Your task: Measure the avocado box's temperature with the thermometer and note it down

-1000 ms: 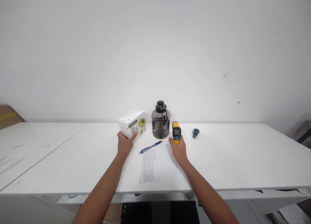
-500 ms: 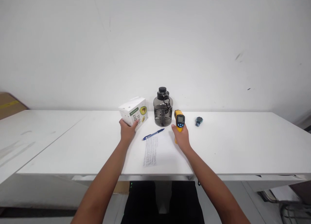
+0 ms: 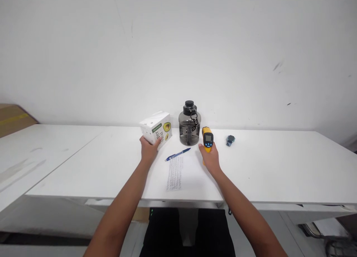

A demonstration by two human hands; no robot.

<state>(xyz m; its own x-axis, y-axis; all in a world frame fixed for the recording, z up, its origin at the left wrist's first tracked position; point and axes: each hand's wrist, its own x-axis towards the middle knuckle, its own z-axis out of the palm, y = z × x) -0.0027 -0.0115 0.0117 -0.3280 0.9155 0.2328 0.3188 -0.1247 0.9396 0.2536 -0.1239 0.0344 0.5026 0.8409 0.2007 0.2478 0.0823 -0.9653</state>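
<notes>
Both hands stay put since earlier. Left hand [image 3: 148,151] grips the glossy white cardboard box [image 3: 156,128] far-left on the bench [image 3: 264,171]; smoky round plastic jug [image 3: 189,124] stands between; right hand [image 3: 211,159] clenches the yellow plastic thermometer [image 3: 207,139].

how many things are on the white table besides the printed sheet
5: a white box under the left hand, a dark jug, a yellow thermometer in the right hand, a blue pen, a small teal object.
</notes>
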